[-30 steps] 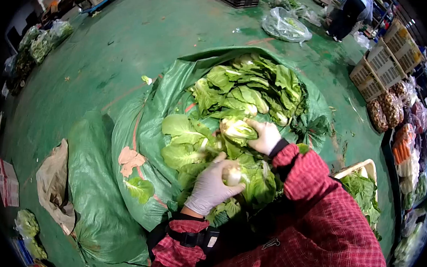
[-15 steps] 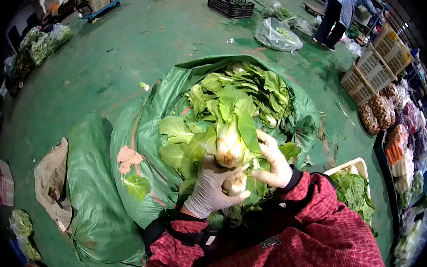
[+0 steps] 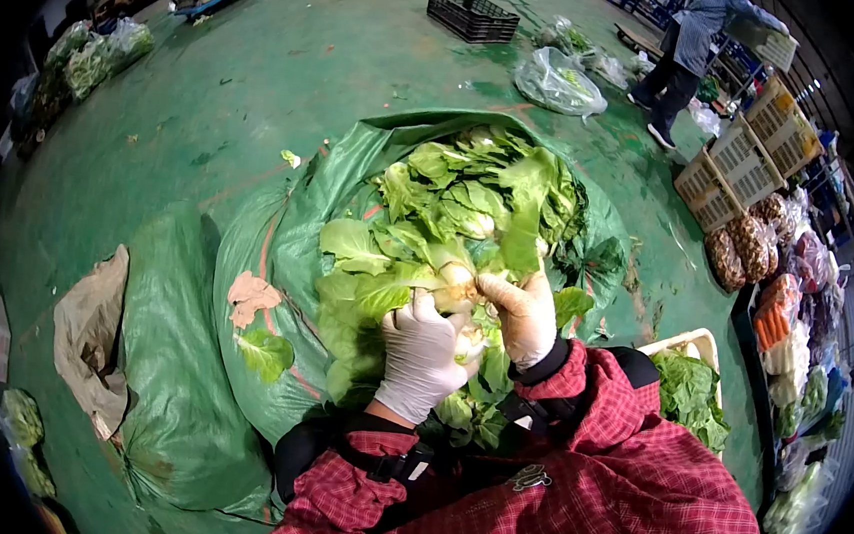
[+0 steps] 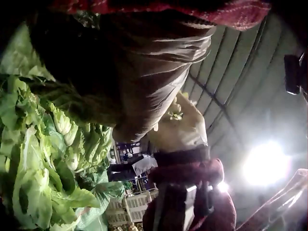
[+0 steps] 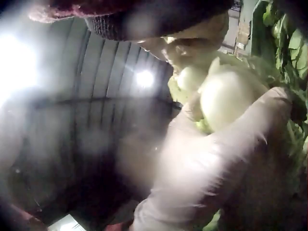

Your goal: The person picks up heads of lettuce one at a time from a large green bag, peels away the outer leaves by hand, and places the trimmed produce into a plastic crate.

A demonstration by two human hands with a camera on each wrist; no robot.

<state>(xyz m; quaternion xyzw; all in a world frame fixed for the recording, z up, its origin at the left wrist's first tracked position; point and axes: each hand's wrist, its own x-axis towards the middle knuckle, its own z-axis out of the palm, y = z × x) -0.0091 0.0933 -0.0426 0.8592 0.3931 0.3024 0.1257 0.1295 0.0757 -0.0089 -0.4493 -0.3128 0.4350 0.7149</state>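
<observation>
My gloved left hand grips two pale-based leafy cabbage heads. The upper cabbage head has its cut base turned toward me, and the lower one sits by the thumb. With thumb and fingers, my gloved right hand pinches a green outer leaf beside the upper base. The right wrist view shows the left glove around a white base. In the left wrist view, the left glove hides most of the cabbage. More cabbage heads fill the open green sack beyond both hands.
A full green sack lies at left beside a brown cloth bag. At right stands a white crate of greens. Stacked crates and bagged vegetables line the right side. A person walks at the back.
My right hand brought the upper cabbage head from the sack side to my left hand, which now holds it along with the first. The right hand has moved onto its outer leaf.
</observation>
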